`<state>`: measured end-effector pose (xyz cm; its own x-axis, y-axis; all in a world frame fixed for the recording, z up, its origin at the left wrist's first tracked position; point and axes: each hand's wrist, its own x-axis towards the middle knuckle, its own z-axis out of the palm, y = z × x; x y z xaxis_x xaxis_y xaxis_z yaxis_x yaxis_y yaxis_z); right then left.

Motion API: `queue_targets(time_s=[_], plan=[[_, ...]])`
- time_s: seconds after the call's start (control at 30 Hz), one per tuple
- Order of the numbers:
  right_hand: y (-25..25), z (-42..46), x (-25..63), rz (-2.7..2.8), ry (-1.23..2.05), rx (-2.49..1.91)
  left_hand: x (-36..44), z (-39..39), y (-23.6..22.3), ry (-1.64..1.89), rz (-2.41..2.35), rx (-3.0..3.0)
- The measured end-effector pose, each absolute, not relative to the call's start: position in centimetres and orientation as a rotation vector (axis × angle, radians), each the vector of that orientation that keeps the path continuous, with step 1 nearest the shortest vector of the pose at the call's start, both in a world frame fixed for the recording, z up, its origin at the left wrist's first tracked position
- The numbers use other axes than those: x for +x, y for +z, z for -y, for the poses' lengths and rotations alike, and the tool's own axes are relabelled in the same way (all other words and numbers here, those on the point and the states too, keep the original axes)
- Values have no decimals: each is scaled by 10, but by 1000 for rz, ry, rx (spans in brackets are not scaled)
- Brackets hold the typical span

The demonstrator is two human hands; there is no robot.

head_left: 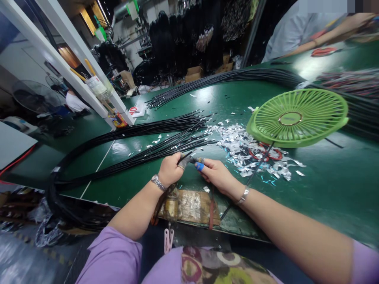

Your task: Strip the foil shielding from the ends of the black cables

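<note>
My left hand [171,170] and my right hand [215,174] are close together over the near side of the table, both closed with fingers pinched on a thin black cable [187,155]. Grey covers wrap some fingertips, and blue tape is on my right thumb. Just beyond my hands lies a looped bundle of black cables [142,156], its many ends fanned toward the middle. Below my hands, a tape-covered wooden block [192,205] sits at the table's near edge. The exact grip on the cable is partly hidden by the fingers.
A green fan [299,118] stands at the right beside a pile of white and blue scraps [239,148] with red-handled scissors [274,153] among them. More black cables [225,77] arc across the back. White posts [85,67] rise at left. A co-worker's arm [328,39] rests at far right.
</note>
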<state>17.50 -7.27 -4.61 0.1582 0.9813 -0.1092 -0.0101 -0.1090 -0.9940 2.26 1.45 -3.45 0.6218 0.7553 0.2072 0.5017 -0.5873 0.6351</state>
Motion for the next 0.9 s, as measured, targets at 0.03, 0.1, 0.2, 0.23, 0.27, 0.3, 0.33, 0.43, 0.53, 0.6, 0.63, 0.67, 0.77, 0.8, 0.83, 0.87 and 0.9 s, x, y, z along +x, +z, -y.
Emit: queue_targets(time_s=[0.03, 0.1, 0.2, 0.23, 0.27, 0.3, 0.33, 0.43, 0.53, 0.6, 0.63, 0.67, 0.77, 0.8, 0.83, 0.87, 0.9], plan=[[-46, 73, 175, 1058, 1147, -1365, 23, -16, -34, 643, -945, 2239], [-45, 74, 176, 1101, 1105, -1376, 24, -17, -32, 651, -855, 2058], [-42, 74, 177, 1166, 1041, -1384, 25, -16, -28, 604, -790, 1786], [-41, 75, 177, 1190, 1016, -1385, 26, -15, -27, 569, -790, 1709], [-40, 75, 177, 1213, 991, -1385, 26, -15, -25, 530, -796, 1640], [-39, 75, 177, 1235, 968, -1385, 26, -14, -24, 491, -803, 1580], [-39, 75, 177, 1255, 950, -1385, 26, -14, -23, 454, -809, 1528], [-37, 75, 178, 1291, 915, -1381, 26, -15, -21, 380, -805, 1406], [-36, 74, 179, 1326, 889, -1370, 25, -17, -21, 348, -786, 1363], [-36, 74, 179, 1334, 894, -1345, 25, -18, -23, 372, -795, 1404], [-37, 73, 180, 1323, 910, -1330, 25, -18, -24, 399, -807, 1440], [-38, 73, 180, 1297, 929, -1318, 25, -18, -25, 431, -821, 1486], [-41, 72, 182, 1136, 1012, -1328, 23, -18, -31, 547, -833, 1727], [-43, 72, 182, 1072, 1039, -1338, 22, -18, -33, 578, -821, 1841], [-45, 71, 183, 1019, 1062, -1345, 21, -18, -34, 600, -806, 1955], [-46, 71, 183, 982, 1080, -1345, 21, -18, -36, 607, -789, 2054], [-47, 70, 184, 964, 1096, -1338, 20, -18, -37, 598, -771, 2130]])
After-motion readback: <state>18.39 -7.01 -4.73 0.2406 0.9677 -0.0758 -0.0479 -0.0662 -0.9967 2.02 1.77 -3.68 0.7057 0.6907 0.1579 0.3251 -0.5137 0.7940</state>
